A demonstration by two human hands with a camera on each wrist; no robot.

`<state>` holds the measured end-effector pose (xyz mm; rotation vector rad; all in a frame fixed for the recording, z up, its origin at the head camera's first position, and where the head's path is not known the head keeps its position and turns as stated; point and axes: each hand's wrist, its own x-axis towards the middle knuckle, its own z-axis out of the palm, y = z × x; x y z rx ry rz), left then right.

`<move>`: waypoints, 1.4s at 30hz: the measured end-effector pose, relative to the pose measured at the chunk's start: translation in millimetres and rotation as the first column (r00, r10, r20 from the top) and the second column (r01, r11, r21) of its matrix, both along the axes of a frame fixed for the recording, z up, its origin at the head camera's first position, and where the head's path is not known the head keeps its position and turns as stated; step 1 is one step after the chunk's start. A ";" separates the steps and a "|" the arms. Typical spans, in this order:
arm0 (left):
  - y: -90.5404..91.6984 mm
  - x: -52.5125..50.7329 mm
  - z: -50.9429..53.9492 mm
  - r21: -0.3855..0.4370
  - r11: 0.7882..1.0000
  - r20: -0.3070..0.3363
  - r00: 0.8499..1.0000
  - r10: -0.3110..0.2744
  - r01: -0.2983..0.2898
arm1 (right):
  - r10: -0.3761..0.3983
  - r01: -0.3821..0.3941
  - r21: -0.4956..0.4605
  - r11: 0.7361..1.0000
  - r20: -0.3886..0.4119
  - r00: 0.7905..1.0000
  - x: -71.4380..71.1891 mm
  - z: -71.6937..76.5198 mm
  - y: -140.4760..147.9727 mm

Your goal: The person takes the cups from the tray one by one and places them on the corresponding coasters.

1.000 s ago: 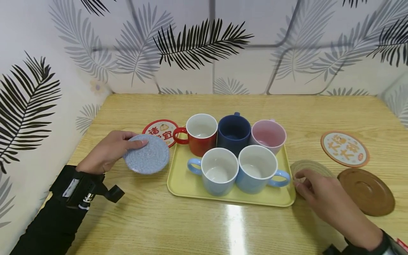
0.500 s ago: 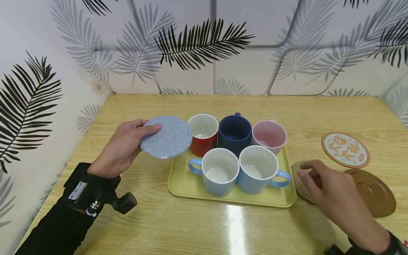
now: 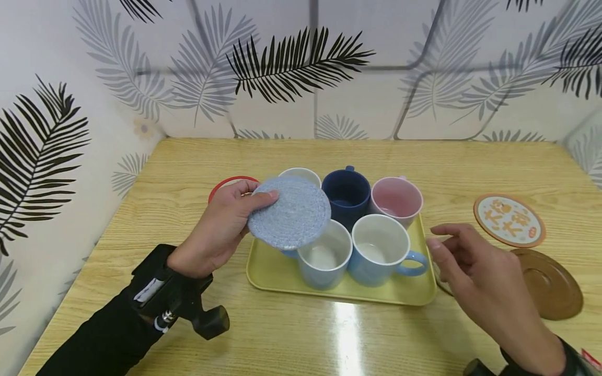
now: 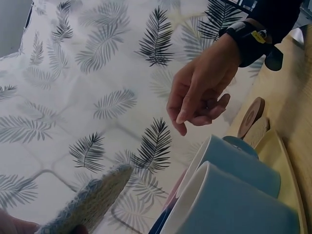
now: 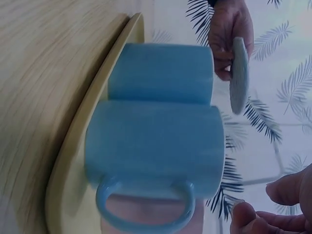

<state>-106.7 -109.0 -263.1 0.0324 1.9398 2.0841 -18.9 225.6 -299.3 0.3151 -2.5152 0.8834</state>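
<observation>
- Over the left part of a yellow tray (image 3: pixel 273 282), a round coaster (image 3: pixel 290 213) is held up by the left hand (image 3: pixel 218 222), its edge pinched with the thumb on top;
- its upper face is speckled pale blue and white, with a coarse, woven look; a cream-toned side is shown to the left wrist camera; one white-lined mug (image 3: pixel 300 172) is partly hidden behind it;
- nothing is grasped by the right hand (image 3: pixel 486 284); its fingers are loosely bent, beside the tray's right edge;
- two light blue mugs (image 3: pixel 373 263), a navy mug (image 3: pixel 346 201) and a pink mug (image 3: pixel 397 201) are also carried on the tray;
- the table (image 3: pixel 235 334) is surfaced in pale, glossy wood grain, marked by a bright reflection; a brown disc (image 3: pixel 552 284) and an orange-rimmed coaster (image 3: pixel 510 220) are laid at the right, a red-rimmed one (image 3: pixel 218 186) at the left;
- the space behind is closed off by white cloth (image 3: pixel 301 115), printed with black and grey fronds
</observation>
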 end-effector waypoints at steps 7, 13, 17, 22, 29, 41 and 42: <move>15.3 7.2 1.5 0.029 0.999 0.042 0.999 -0.022 0.021 | 0.083 -0.082 -0.069 0.994 0.003 0.997 1.9 6.0 -19.1; 26.5 15.4 2.5 0.042 0.998 0.066 0.997 -0.051 0.048 | 0.181 -0.186 -0.137 0.973 -0.045 0.982 1.8 3.8 -33.3; 33.6 21.2 2.2 0.070 0.996 0.055 0.996 -0.067 0.063 | 0.237 -0.232 -0.217 0.948 -0.001 0.972 3.6 3.1 -41.4; 41.3 27.4 1.2 0.085 0.993 0.070 0.994 -0.085 0.079 | 0.290 -0.270 -0.280 0.921 0.034 0.956 5.0 4.0 -49.4; 48.7 34.1 0.8 0.077 0.993 0.075 0.993 -0.093 0.087 | 0.345 -0.310 -0.344 0.886 0.043 0.938 5.0 3.3 -57.6; 53.6 39.3 -4.4 0.017 0.992 0.037 0.991 -0.129 0.128 | 0.525 -0.329 -0.624 0.709 0.155 0.837 1.3 2.9 -53.4; 53.5 39.7 -5.0 0.014 0.991 0.030 0.990 -0.136 0.135 | 0.545 -0.330 -0.649 0.685 0.155 0.824 0.8 2.4 -52.1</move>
